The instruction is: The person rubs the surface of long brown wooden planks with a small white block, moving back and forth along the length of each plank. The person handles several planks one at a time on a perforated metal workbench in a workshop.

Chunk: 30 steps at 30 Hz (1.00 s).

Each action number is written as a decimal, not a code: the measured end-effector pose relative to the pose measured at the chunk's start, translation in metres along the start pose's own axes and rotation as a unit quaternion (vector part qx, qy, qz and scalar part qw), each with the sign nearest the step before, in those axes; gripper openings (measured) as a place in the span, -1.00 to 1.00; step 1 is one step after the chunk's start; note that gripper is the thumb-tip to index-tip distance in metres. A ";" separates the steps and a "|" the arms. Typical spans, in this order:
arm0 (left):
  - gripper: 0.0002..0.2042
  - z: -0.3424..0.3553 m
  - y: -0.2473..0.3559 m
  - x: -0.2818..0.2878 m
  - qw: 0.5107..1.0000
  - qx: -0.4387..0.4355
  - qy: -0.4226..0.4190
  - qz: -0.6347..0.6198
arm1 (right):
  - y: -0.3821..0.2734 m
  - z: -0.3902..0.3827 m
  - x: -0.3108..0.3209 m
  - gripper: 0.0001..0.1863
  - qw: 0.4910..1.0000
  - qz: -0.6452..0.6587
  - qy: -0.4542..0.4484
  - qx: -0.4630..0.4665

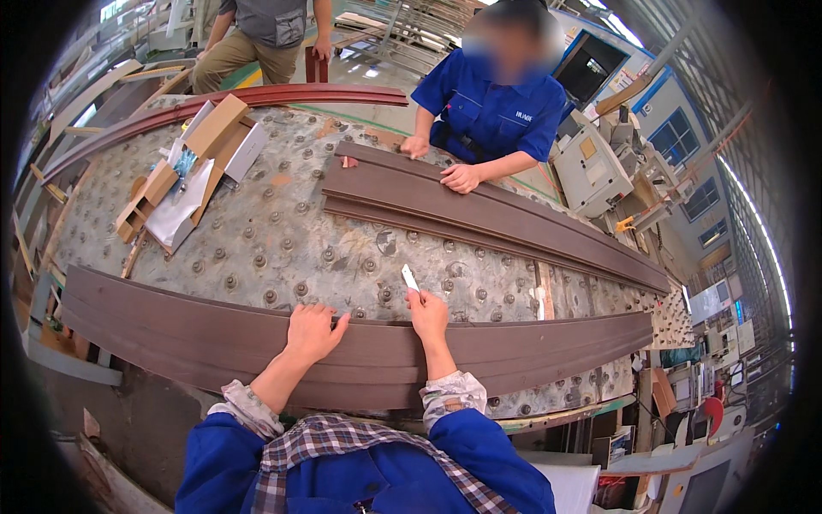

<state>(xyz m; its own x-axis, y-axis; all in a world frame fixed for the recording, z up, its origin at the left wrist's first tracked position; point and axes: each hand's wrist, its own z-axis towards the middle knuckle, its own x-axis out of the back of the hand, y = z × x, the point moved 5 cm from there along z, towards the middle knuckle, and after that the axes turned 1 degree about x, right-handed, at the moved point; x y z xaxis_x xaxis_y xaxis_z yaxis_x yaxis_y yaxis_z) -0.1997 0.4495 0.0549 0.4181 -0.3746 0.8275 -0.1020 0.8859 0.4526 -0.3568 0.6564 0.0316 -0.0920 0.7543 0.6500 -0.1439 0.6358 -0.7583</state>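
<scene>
A long brown profile board (pixel 205 334) lies across the near side of the table in front of me. My left hand (pixel 314 332) rests on its far edge, fingers stretched over the rim and thumb apart. To the right of it, my right hand (pixel 427 315) is closed on a small, flat white tool (pixel 409 277) that sticks up past the fingers. Its exact kind is too small to tell. That hand is just above the board's far edge.
A metal table (pixel 282 223) studded with rollers holds another stack of brown profiles (pixel 479 206), where a co-worker (pixel 497 103) rests both hands. Opened cardboard boxes (pixel 201 163) stand at the left, near a reddish profile (pixel 257 96). Another person (pixel 265 34) is behind.
</scene>
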 end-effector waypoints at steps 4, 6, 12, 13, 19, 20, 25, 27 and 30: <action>-0.67 0.000 -0.001 -0.001 1.000 0.000 0.009 -0.004 | -0.001 0.000 0.002 -0.61 1.000 -0.008 0.000 -0.006; -0.66 0.001 -0.001 -0.002 1.000 0.001 0.006 -0.001 | -0.003 0.002 0.003 -0.62 1.000 -0.021 0.003 -0.007; -0.64 0.000 -0.001 -0.002 1.000 0.013 -0.016 0.008 | 0.002 0.002 0.001 -0.62 1.000 -0.024 0.011 -0.002; -0.64 -0.002 -0.001 -0.002 1.000 0.017 -0.018 0.012 | 0.003 0.001 0.000 -0.62 1.000 -0.019 0.006 -0.003; -0.62 -0.002 0.001 -0.002 1.000 0.018 -0.018 -0.001 | -0.001 -0.002 0.003 -0.62 1.000 -0.011 0.001 -0.009; -0.62 -0.002 0.001 -0.001 1.000 0.018 -0.021 0.000 | 0.000 -0.001 0.002 -0.62 1.000 -0.014 0.001 -0.004; -0.63 0.002 -0.003 -0.001 0.999 0.023 -0.042 0.005 | 0.006 0.008 -0.005 -0.62 1.000 -0.002 0.000 0.004; -0.64 0.002 -0.001 0.000 1.000 0.012 -0.025 0.012 | 0.009 0.007 -0.005 -0.63 1.000 -0.008 0.002 0.020; -0.64 -0.002 0.000 -0.002 1.000 0.014 -0.022 0.008 | 0.006 0.003 -0.002 -0.66 1.000 -0.012 -0.005 0.010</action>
<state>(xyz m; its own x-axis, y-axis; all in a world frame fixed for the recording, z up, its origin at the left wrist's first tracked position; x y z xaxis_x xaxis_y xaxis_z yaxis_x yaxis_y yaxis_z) -0.1985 0.4510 0.0519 0.3770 -0.3729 0.8478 -0.1341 0.8837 0.4483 -0.3606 0.6581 0.0257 -0.0979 0.7369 0.6688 -0.1655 0.6507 -0.7411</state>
